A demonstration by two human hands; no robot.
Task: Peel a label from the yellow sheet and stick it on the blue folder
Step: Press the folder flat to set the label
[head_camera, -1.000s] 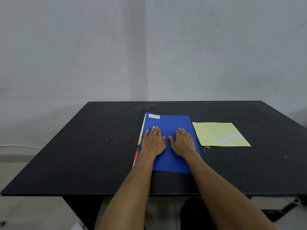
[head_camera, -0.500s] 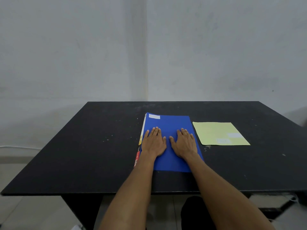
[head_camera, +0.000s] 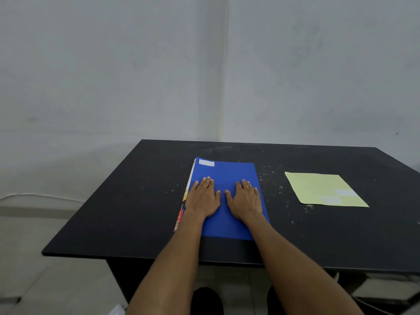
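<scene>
Since the earlier frames the yellow sheet sits farther right of the folder in view, likely a head turn; neither hand has shifted. On the black matte table (head_camera: 136,201) lies one flat blue card folder (head_camera: 227,171) with one white label (head_camera: 206,163) at its far-left corner. The left hand (head_camera: 204,198) and right hand (head_camera: 246,200) rest palm-down on it, fingers flat and nearly together, gripping nothing, probably steadying it. Well apart to the right lies one pale yellow paper sheet (head_camera: 318,187) bearing two faint labels (head_camera: 338,196), unpeeled.
</scene>
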